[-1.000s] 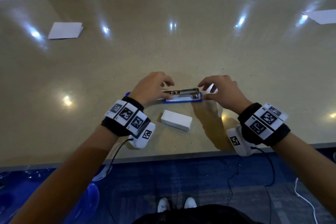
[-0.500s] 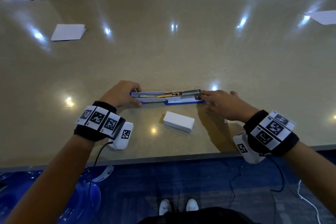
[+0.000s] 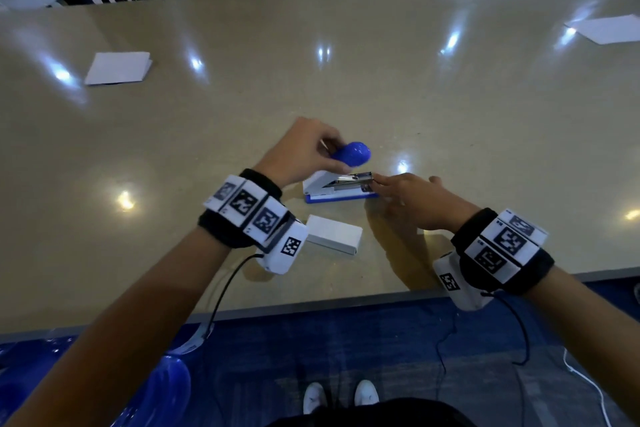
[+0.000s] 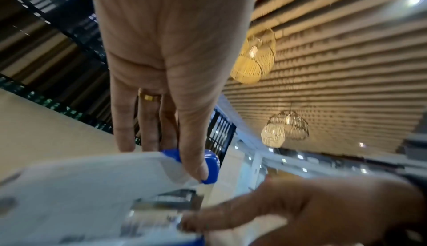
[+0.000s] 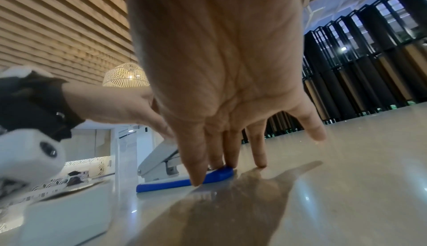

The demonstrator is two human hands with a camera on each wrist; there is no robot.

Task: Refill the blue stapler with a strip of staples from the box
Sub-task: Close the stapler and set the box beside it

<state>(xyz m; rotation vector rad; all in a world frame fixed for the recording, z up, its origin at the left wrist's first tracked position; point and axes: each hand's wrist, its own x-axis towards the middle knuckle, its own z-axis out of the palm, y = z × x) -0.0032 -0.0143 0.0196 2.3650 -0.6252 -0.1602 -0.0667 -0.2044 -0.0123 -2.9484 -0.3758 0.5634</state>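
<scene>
Head view: blue stapler [image 3: 341, 185] sits on the tan table [image 3: 381, 97] in front of the person, its top cover [image 3: 351, 153] swung up. The left hand [image 3: 304, 152] pinches that cover's rounded tip. The right hand [image 3: 407, 196], fingers straight, presses on the stapler's front end. The white box [image 3: 334, 234] of staples lies shut just on the near side of the stapler, apart from it.

Left wrist view: blurred, but the thumb and fingers [image 4: 196, 158] clamp the blue tip.

Right wrist view: straight fingertips [image 5: 217, 164] pin the blue base [image 5: 182, 181] to the table.

The stapler looks rigid and light, likely to skid on the glossy top, so holding the base down suits it. Staple strips probably snap easily; grip one by its long sides.
</scene>
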